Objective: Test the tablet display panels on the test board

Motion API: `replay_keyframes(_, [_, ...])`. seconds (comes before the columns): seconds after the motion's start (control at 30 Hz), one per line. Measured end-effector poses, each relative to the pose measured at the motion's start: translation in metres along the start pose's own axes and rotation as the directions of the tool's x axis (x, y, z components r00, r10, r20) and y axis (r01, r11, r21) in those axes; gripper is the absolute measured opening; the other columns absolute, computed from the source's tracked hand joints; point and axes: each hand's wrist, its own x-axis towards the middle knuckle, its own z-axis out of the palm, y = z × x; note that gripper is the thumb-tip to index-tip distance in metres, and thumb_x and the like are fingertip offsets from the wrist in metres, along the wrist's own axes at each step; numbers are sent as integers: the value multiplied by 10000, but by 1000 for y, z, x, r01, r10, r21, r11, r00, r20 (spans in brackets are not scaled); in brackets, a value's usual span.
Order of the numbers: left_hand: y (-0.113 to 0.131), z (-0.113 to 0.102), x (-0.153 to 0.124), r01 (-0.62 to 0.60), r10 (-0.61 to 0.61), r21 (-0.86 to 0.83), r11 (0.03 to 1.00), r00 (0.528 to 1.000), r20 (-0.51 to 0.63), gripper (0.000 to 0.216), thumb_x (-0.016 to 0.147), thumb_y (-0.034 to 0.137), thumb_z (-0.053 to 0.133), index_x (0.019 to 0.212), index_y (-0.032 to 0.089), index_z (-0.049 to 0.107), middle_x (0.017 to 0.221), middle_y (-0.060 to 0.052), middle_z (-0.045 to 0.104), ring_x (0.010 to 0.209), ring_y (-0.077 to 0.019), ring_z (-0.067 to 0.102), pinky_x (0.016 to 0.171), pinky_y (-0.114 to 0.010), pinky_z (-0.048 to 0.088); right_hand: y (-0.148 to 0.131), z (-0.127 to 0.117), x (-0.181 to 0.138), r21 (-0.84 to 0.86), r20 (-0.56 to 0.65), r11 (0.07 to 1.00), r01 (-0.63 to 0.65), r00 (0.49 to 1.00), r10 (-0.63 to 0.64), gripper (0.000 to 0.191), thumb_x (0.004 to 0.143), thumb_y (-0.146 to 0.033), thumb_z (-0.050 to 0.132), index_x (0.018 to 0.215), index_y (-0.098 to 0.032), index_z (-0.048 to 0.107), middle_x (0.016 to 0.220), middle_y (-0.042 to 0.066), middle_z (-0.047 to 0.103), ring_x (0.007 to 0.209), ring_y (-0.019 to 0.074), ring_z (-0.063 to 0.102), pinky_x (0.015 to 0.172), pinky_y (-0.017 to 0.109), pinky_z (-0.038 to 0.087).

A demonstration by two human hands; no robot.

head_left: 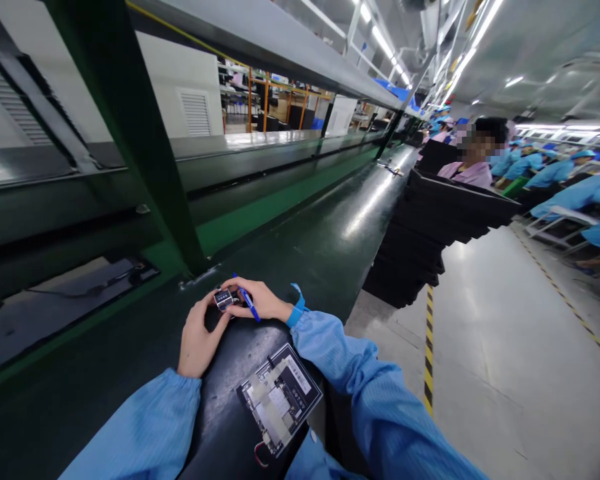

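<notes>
Both hands hold a small silver tally counter [224, 299] with a dark number window, above the dark green bench. My left hand [203, 337] is closed on its left and lower side, fingertips and thumb touching it. My right hand [260, 300] grips the other side, and a blue pen [247, 300] is tucked across its fingers. A blue strap [296, 308] circles the right wrist. Close to my body, below the hands, an opened electronic device [280, 400] lies tilted, showing a circuit board, tape strips, a labelled black battery and a red wire end.
The bench [300, 260] runs away to the far right. A green post [145, 153] rises at left beside a recessed grey panel [70, 300]. Stacked black trays [420, 233] stand at right, with a person [473, 160] behind them. Striped tape [429, 353] marks the floor.
</notes>
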Motion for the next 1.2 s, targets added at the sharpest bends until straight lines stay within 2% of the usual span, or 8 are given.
replay_keyframes(0.2, [-1, 1, -1, 2, -1, 14, 1000, 1000, -20, 597, 856, 468, 611, 1373, 178, 536, 1284, -136, 647, 1198, -303, 603, 1080, -481, 446, 2, 3, 1, 16, -52, 998, 65, 997, -64, 492, 799, -404, 763, 1213, -189, 608, 1115, 52, 700, 1010, 179, 678, 919, 288, 511])
replay_keyframes(0.37, [0, 1, -2, 18, -18, -6, 1000, 999, -49, 646, 879, 445, 589, 1456, 192, 447, 1292, -127, 641, 1225, -279, 594, 1120, -478, 419, 2, 2, 2, 2, -58, 999, 37, 998, -37, 498, 786, -383, 767, 1217, -192, 607, 1161, 61, 693, 989, 175, 668, 910, 301, 513])
replay_keyframes(0.53, [2, 1, -2, 22, -25, -59, 998, 998, -53, 641, 905, 429, 567, 1480, 196, 406, 1316, -128, 624, 1251, -265, 576, 1141, -473, 400, 6, 4, 2, -12, -73, 1000, -11, 997, 10, 504, 748, -223, 732, 1234, -200, 597, 1184, 51, 682, 959, 166, 657, 882, 292, 516])
replay_keyframes(0.7, [0, 0, -2, 30, -31, -24, 999, 999, -31, 645, 884, 394, 566, 1480, 198, 416, 1329, -132, 623, 1277, -288, 561, 1152, -498, 383, 10, 4, 2, -12, -86, 1000, 23, 996, -24, 491, 740, -122, 672, 1215, -209, 582, 1310, 61, 633, 903, 144, 631, 854, 283, 512])
replay_keyframes(0.77, [-1, 0, -2, 27, -27, -14, 1000, 999, -29, 652, 877, 388, 564, 1479, 183, 419, 1331, -141, 622, 1276, -297, 562, 1152, -505, 382, 10, 4, 2, -15, -92, 1000, 22, 995, -23, 472, 761, -139, 681, 1217, -208, 577, 1313, 60, 632, 877, 137, 627, 837, 275, 511])
replay_keyframes(0.9, [-1, 0, -2, 29, -29, 11, 1000, 999, -35, 654, 876, 406, 557, 1468, 152, 438, 1317, -162, 624, 1254, -313, 574, 1136, -511, 401, 9, 4, 2, -4, -83, 1000, -22, 996, 21, 503, 781, -312, 775, 1230, -199, 579, 1219, 52, 673, 936, 155, 656, 873, 276, 511])
replay_keyframes(1.03, [-1, -1, -2, 46, -45, 35, 998, 998, -35, 658, 873, 433, 555, 1458, 149, 454, 1313, -171, 623, 1245, -328, 581, 1119, -515, 418, 7, 5, 1, 10, -53, 1000, 9, 999, -8, 522, 779, -396, 788, 1217, -191, 594, 1158, 43, 690, 972, 161, 663, 894, 268, 503])
replay_keyframes(1.2, [-3, 0, -2, 30, -30, 33, 999, 999, -28, 660, 860, 422, 545, 1456, 152, 459, 1314, -160, 625, 1252, -320, 577, 1138, -501, 400, 8, 5, 1, -5, -42, 1000, 9, 999, -9, 488, 774, -241, 735, 1237, -204, 586, 1206, 38, 676, 904, 139, 647, 804, 240, 506])
